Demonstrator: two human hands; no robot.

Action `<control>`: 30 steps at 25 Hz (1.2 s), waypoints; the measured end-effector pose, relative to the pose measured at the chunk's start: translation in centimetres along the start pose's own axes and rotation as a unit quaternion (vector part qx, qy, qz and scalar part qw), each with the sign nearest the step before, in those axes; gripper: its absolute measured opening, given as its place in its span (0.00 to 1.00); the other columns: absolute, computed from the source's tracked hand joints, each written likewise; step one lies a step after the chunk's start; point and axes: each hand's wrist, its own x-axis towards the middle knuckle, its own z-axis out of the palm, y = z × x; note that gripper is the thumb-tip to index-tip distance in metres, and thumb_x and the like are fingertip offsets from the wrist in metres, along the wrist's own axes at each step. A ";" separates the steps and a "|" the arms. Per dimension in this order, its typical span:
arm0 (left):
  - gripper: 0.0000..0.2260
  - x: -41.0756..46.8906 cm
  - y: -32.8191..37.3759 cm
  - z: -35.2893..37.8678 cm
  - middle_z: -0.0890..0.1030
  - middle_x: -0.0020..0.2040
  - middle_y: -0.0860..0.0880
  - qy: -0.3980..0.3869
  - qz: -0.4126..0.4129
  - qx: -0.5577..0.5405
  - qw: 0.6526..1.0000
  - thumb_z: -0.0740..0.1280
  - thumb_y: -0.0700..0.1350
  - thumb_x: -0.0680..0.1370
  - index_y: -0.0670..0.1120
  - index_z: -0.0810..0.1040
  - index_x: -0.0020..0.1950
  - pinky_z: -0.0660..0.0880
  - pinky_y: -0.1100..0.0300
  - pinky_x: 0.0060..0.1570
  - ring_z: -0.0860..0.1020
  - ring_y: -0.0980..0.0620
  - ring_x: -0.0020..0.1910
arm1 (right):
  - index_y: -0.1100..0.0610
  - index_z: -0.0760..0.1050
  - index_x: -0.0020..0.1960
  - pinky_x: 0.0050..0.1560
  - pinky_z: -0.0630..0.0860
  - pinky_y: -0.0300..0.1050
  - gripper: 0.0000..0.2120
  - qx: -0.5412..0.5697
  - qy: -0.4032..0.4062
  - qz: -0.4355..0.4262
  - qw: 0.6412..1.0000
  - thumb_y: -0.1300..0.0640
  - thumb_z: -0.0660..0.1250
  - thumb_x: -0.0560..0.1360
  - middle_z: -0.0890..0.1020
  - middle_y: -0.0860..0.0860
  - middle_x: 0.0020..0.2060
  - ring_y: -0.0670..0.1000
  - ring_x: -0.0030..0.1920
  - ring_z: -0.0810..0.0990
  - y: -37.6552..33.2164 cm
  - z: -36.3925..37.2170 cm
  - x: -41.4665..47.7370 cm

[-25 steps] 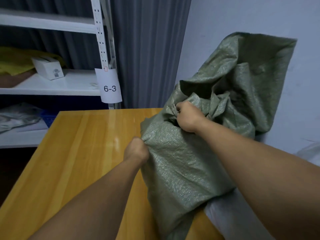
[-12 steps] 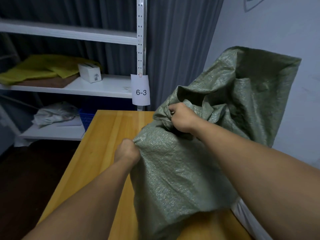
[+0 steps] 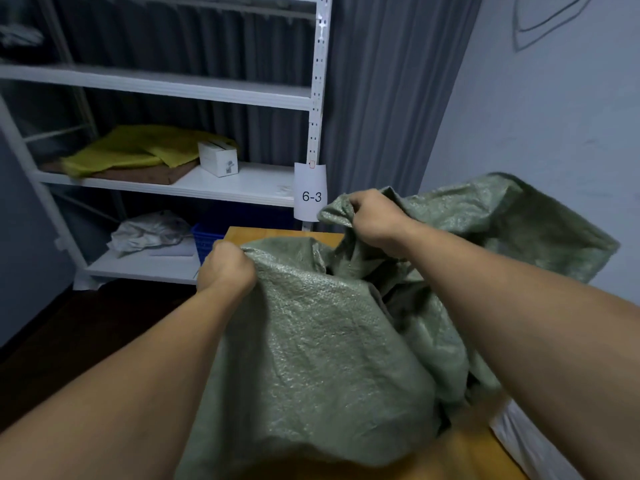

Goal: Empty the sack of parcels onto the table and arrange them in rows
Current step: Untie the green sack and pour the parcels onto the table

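A big green woven sack is lifted over the wooden table and covers most of it. My left hand grips a bunch of the sack's fabric at its left side. My right hand grips the crumpled fabric higher up and farther back. Between the two hands the sack gapes into a dark fold. No parcels show; whatever the sack holds is hidden inside it.
A white metal shelf rack with a "6-3" label stands behind the table, holding yellow bags, a small white box and a blue crate. Grey curtain behind, pale wall at right, something white at the table's right edge.
Both hands have lifted the sack higher and away from me. The sack's upper part has sagged from upright against the wall to a lower slump. My view has swung left.
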 end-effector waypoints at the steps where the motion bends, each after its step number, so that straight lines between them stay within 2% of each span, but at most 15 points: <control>1: 0.13 -0.3 0.0 -0.6 0.77 0.60 0.35 0.009 -0.004 -0.009 1.000 0.58 0.37 0.80 0.35 0.70 0.64 0.69 0.48 0.48 0.76 0.34 0.58 | 0.59 0.81 0.58 0.49 0.82 0.62 0.22 0.001 -0.001 -0.003 1.000 0.73 0.54 0.74 0.85 0.60 0.43 0.62 0.46 0.84 -0.3 0.2 -0.2; 5: 0.13 -1.5 0.8 -2.8 0.76 0.62 0.38 0.050 -0.005 -0.056 0.997 0.56 0.37 0.81 0.38 0.69 0.64 0.68 0.47 0.50 0.75 0.35 0.61 | 0.61 0.80 0.59 0.51 0.80 0.63 0.22 0.003 -0.009 -0.024 1.000 0.74 0.54 0.74 0.83 0.64 0.50 0.64 0.51 0.83 -1.7 0.5 -1.5; 7: 0.12 -2.2 1.2 -3.4 0.76 0.62 0.39 0.082 -0.003 -0.072 0.994 0.56 0.38 0.81 0.40 0.70 0.63 0.68 0.47 0.49 0.75 0.36 0.60 | 0.62 0.79 0.61 0.48 0.79 0.57 0.23 0.007 -0.011 -0.031 0.999 0.74 0.53 0.74 0.83 0.62 0.55 0.63 0.55 0.81 -2.0 0.8 -2.3; 8: 0.11 -2.3 1.3 -3.6 0.76 0.62 0.40 0.102 -0.005 -0.088 0.991 0.55 0.38 0.81 0.40 0.70 0.63 0.68 0.47 0.50 0.75 0.36 0.60 | 0.60 0.78 0.63 0.46 0.76 0.50 0.24 0.014 -0.008 -0.030 0.999 0.74 0.53 0.74 0.83 0.59 0.56 0.61 0.56 0.81 -2.0 1.0 -2.8; 10: 0.10 -2.3 1.8 -4.3 0.76 0.62 0.40 0.142 -0.010 -0.134 0.981 0.55 0.39 0.81 0.42 0.70 0.61 0.70 0.45 0.54 0.75 0.36 0.60 | 0.55 0.78 0.64 0.53 0.76 0.45 0.26 0.027 -0.009 -0.027 0.999 0.73 0.55 0.74 0.84 0.55 0.56 0.58 0.57 0.81 -1.5 1.2 -3.1; 12: 0.09 -2.1 2.5 -4.9 0.76 0.61 0.41 0.172 -0.007 -0.174 0.970 0.55 0.40 0.82 0.42 0.70 0.60 0.69 0.44 0.55 0.74 0.36 0.59 | 0.49 0.79 0.61 0.59 0.78 0.53 0.24 0.036 -0.023 -0.017 0.999 0.69 0.58 0.73 0.84 0.52 0.54 0.58 0.57 0.81 -0.4 1.4 -2.7; 15: 0.11 -2.3 3.6 -5.0 0.76 0.61 0.42 0.202 0.011 -0.191 0.961 0.53 0.41 0.82 0.44 0.71 0.61 0.70 0.44 0.56 0.75 0.37 0.59 | 0.49 0.77 0.56 0.59 0.78 0.59 0.19 0.015 -0.023 -0.006 1.000 0.63 0.59 0.71 0.84 0.52 0.51 0.60 0.54 0.81 0.5 1.9 -2.5; 17: 0.11 -2.5 4.0 -4.7 0.76 0.62 0.43 0.206 0.020 -0.195 0.959 0.54 0.42 0.82 0.45 0.71 0.60 0.71 0.44 0.58 0.75 0.38 0.59 | 0.52 0.76 0.56 0.57 0.77 0.56 0.16 -0.020 0.004 0.011 1.000 0.64 0.57 0.73 0.83 0.54 0.50 0.60 0.52 0.80 0.8 1.5 -2.8; 20: 0.10 -2.7 4.9 -3.9 0.76 0.62 0.43 0.195 0.033 -0.192 0.961 0.55 0.41 0.81 0.46 0.73 0.58 0.69 0.43 0.62 0.74 0.39 0.60 | 0.57 0.73 0.48 0.42 0.73 0.48 0.06 -0.108 0.021 0.031 0.993 0.62 0.58 0.75 0.77 0.54 0.41 0.59 0.44 0.77 1.8 -0.6 -2.8; 21: 0.10 -2.8 5.2 -3.6 0.76 0.61 0.43 0.191 0.036 -0.183 0.964 0.55 0.41 0.81 0.46 0.73 0.58 0.68 0.43 0.64 0.73 0.40 0.61 | 0.57 0.73 0.44 0.38 0.71 0.47 0.04 -0.123 -0.001 0.035 0.992 0.61 0.60 0.75 0.76 0.53 0.37 0.58 0.41 0.77 2.2 -1.3 -2.8; 23: 0.11 -3.0 5.9 -2.1 0.74 0.63 0.43 0.171 0.032 -0.150 0.973 0.56 0.40 0.81 0.46 0.74 0.59 0.64 0.45 0.65 0.70 0.40 0.64 | 0.58 0.74 0.40 0.32 0.71 0.44 0.06 -0.132 -0.116 0.027 0.984 0.62 0.62 0.75 0.77 0.54 0.35 0.57 0.39 0.78 3.2 -1.8 -3.2; 26: 0.12 -3.6 6.5 0.9 0.73 0.62 0.41 0.106 0.021 -0.109 0.988 0.55 0.38 0.79 0.44 0.73 0.59 0.66 0.44 0.63 0.71 0.38 0.62 | 0.61 0.79 0.47 0.36 0.82 0.49 0.05 -0.138 -0.292 0.061 0.944 0.61 0.65 0.76 0.83 0.58 0.43 0.57 0.40 0.82 5.7 -1.2 -4.5; 28: 0.08 -4.1 7.0 3.0 0.76 0.58 0.41 0.071 0.017 -0.102 0.992 0.55 0.37 0.79 0.45 0.71 0.54 0.70 0.43 0.61 0.74 0.38 0.55 | 0.62 0.77 0.47 0.35 0.83 0.50 0.05 -0.226 -0.320 0.070 0.917 0.61 0.65 0.77 0.81 0.57 0.43 0.57 0.38 0.81 8.1 -1.7 -4.7; 30: 0.05 -4.7 7.7 4.6 0.77 0.51 0.42 0.044 0.020 -0.083 0.995 0.55 0.37 0.80 0.46 0.68 0.51 0.72 0.42 0.59 0.74 0.39 0.50 | 0.60 0.74 0.47 0.39 0.77 0.47 0.03 -0.352 -0.307 0.061 0.882 0.61 0.63 0.78 0.78 0.55 0.44 0.56 0.41 0.78 10.2 -2.6 -4.5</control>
